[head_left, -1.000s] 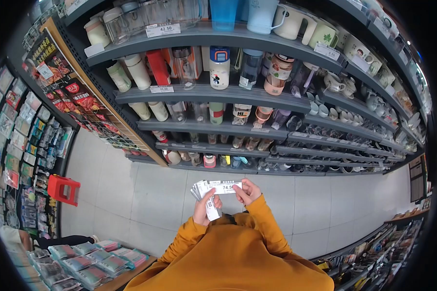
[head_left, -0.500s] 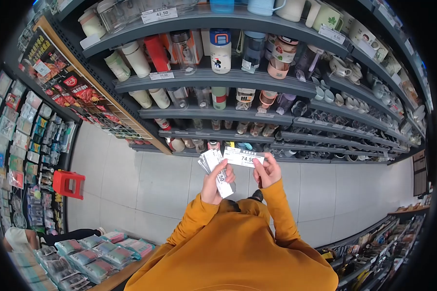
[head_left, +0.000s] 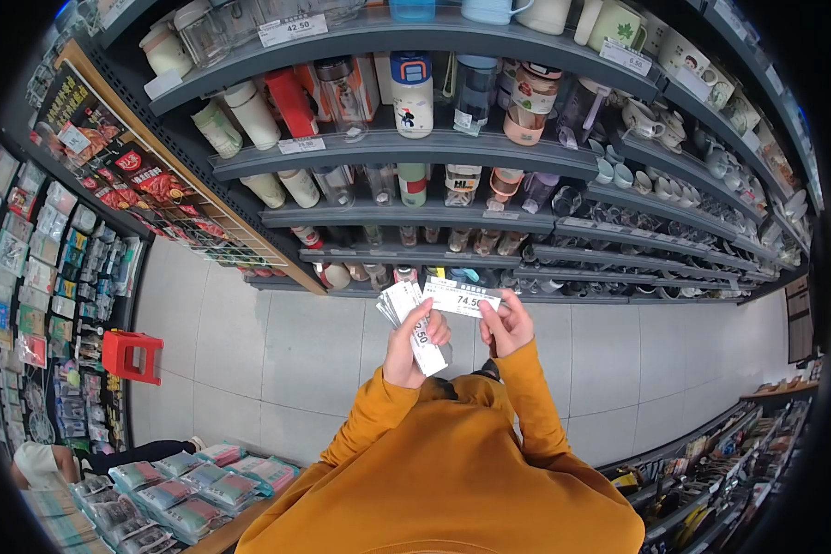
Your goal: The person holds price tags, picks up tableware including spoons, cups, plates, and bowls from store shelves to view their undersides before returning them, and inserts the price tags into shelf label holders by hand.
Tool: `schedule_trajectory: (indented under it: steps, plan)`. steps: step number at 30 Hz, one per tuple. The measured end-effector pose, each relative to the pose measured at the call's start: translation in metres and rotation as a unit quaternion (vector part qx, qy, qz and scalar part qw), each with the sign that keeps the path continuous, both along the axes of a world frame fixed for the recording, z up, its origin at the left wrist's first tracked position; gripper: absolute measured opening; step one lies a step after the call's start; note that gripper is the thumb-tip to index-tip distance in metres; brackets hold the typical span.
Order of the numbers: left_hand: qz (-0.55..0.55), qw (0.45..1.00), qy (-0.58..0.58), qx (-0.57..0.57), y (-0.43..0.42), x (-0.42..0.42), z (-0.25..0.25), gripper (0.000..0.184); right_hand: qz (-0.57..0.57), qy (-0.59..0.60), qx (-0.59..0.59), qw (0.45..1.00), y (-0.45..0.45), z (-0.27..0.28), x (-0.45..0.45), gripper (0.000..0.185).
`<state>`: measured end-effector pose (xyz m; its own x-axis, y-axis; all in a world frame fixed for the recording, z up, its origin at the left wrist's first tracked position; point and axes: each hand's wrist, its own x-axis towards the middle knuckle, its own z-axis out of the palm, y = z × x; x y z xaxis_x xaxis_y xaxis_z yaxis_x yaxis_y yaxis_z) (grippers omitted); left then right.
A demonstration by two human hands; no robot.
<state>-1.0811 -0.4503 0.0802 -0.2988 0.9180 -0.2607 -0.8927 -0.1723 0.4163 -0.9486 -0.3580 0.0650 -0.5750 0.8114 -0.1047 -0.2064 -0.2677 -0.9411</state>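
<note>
My left hand [head_left: 410, 346] is closed around a fanned stack of white price tags [head_left: 401, 301], with the thumb pressed across them. Between the thumb and fingers of my right hand [head_left: 508, 328] is a single price tag [head_left: 451, 297] that reads 74.50. Its left end meets the top of the stack near my left thumb. Both hands are in front of my body, above the floor and below the shelves.
Ahead, a dark shelf unit [head_left: 406, 155] bears bottles, cups and mugs. A red stool [head_left: 132, 358] stands on the left by a rack of packaged goods [head_left: 51, 277]. Wrapped packs [head_left: 171, 489] lie at lower left, near another person's leg [head_left: 148, 451]. Another rack stands at lower right.
The view has shifted slightly, so the shelves sit a little further left and higher. Both hands keep their hold on the price tags.
</note>
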Motion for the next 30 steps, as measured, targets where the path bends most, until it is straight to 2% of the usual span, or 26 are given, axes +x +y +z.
schedule_trajectory:
  steps: [9, 19, 24, 27, 30]
  plan:
    - [-0.002, 0.999, 0.000, -0.041, 0.000, -0.004, -0.002, 0.027, 0.022, -0.019, 0.004, 1.000, 0.000, 0.002, -0.004, 0.013]
    - [0.007, 0.999, -0.007, -0.052, 0.001, -0.004, -0.010, 0.017, 0.022, -0.050, 0.012, 0.998, -0.003, -0.001, -0.006, 0.017]
    - [-0.003, 0.999, -0.017, -0.048, -0.003, -0.005, -0.016, 0.017, 0.060, -0.069, 0.039, 0.995, -0.005, -0.010, -0.007, 0.023]
    - [-0.006, 0.999, -0.035, -0.032, -0.007, -0.007, -0.022, 0.018, 0.053, -0.080, 0.105, 0.990, -0.005, -0.021, -0.008, 0.023]
    - [-0.005, 0.999, -0.034, -0.040, -0.011, -0.009, -0.024, 0.019, 0.012, -0.119, 0.282, 0.952, 0.000, -0.015, -0.011, 0.023]
